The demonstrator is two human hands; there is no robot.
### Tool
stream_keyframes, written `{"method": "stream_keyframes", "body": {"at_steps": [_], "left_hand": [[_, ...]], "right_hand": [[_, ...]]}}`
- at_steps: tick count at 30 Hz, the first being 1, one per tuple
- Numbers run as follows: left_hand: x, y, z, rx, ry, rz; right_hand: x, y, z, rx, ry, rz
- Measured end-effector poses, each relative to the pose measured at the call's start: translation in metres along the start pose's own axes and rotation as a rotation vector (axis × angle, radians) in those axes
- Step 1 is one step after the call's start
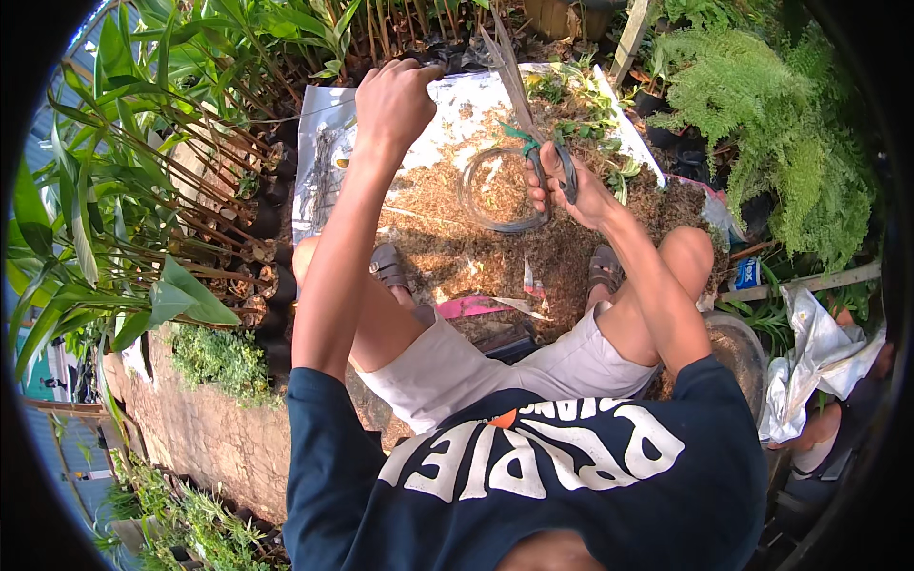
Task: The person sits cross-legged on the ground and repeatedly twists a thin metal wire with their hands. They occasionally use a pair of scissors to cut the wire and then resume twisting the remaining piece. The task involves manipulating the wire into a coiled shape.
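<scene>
My right hand [575, 185] grips the handles of long-bladed garden shears [515, 86], their weathered blades pointing up and away from me. A strip of green tie [527, 139] is knotted around the shears near the handles. Beside and partly behind this hand is a coil of thin wire [465, 196]; whether the fingers also hold it is unclear. My left hand [397, 100] is raised over the far left of a white sheet [321, 107], back towards me and fingers curled. A thin wire [314, 111] runs from the left side to this hand; the fingertips are hidden.
Loose brown potting material [428, 189] covers much of the sheet between my sandalled feet. Leafy potted plants [207, 250] crowd the left, and a fern [778, 135] overhangs the right. Crumpled white plastic [814, 364] lies lower right, near another person's leg [817, 435].
</scene>
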State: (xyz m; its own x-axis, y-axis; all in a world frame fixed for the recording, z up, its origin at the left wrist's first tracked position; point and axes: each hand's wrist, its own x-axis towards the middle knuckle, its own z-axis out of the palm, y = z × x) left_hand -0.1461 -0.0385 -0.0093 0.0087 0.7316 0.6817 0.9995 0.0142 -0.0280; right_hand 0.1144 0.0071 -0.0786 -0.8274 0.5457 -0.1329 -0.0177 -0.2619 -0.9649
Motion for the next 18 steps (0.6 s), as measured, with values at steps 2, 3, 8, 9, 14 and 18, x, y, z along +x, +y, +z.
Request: {"method": "stream_keyframes", "body": {"at_steps": [2, 3, 8, 9, 14, 18], "left_hand": [[-0.007, -0.013, 0.011, 0.033, -0.072, 0.004], [-0.011, -0.014, 0.018, 0.035, -0.11, 0.008], [-0.02, -0.023, 0.043, 0.001, -0.17, 0.016], [-0.022, -0.024, 0.047, -0.001, -0.186, 0.025], [-0.031, -0.024, 0.058, -0.005, -0.286, 0.037], [-0.039, -0.021, 0.059, -0.042, -0.387, -0.001]], "right_hand": [[0.01, 0.006, 0.0, 0.029, -0.066, 0.014], [0.013, 0.013, -0.002, 0.013, -0.053, 0.011], [0.028, 0.048, -0.014, 0.026, -0.031, 0.051], [0.03, 0.054, -0.013, 0.068, -0.024, 0.057], [0.045, 0.062, -0.009, -0.124, 0.152, 0.309], [0.035, 0.081, 0.017, 0.091, 0.253, 0.331]]}}
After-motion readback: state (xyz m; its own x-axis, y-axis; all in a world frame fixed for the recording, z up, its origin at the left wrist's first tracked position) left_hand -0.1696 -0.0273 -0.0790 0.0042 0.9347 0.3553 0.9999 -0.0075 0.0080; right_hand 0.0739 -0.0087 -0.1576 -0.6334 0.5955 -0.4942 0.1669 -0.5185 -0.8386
